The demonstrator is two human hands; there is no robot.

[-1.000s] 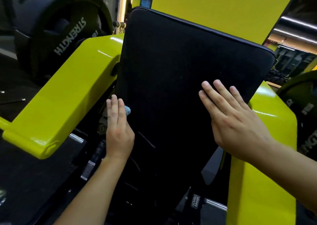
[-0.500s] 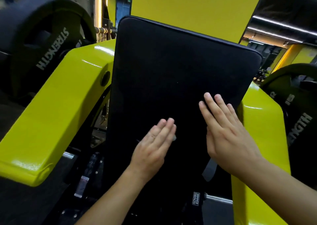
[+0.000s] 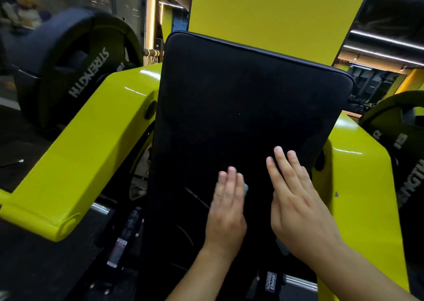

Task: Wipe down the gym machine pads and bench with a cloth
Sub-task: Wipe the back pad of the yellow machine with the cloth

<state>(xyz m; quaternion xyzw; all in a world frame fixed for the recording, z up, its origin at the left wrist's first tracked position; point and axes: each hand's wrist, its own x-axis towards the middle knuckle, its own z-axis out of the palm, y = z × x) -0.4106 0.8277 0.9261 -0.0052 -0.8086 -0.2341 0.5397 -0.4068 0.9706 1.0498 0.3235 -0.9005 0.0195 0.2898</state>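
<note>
- Two hands lay flat on the black pad (image 3: pixel 241 107), which filled the centre of the frame, and only the left one had shifted in the last second.
- At the far left of the frame, the black weight plate (image 3: pixel 68 75) marked STRENGTH and the yellow arm (image 3: pixel 87 153) below it formed the machine's left side; neither was being touched.
- Left of centre low in the frame, the left hand (image 3: pixel 226 209) pressed with straight fingers on a small pale blue cloth (image 3: pixel 245 187), of which just a corner peeked out at the hand's right edge. A second earlier this hand had been at the pad's left border; it then swept inward and by this moment lay close beside the other hand, slightly blurred from motion.
- I judged that as one wiping pass across the lower part of the pad, with the upper part likely still to do.
- Right of centre, the right hand (image 3: pixel 298 204) rested open on the pad with fingers straight, holding nothing and bracing much as before.
- Across its whole face the pad looked matte, dark and smooth, with piped edging and rounded upper corners; no streaks or wet marks could be made out.
- At the right edge, the second yellow arm (image 3: pixel 358 163) framed the pad.
</note>
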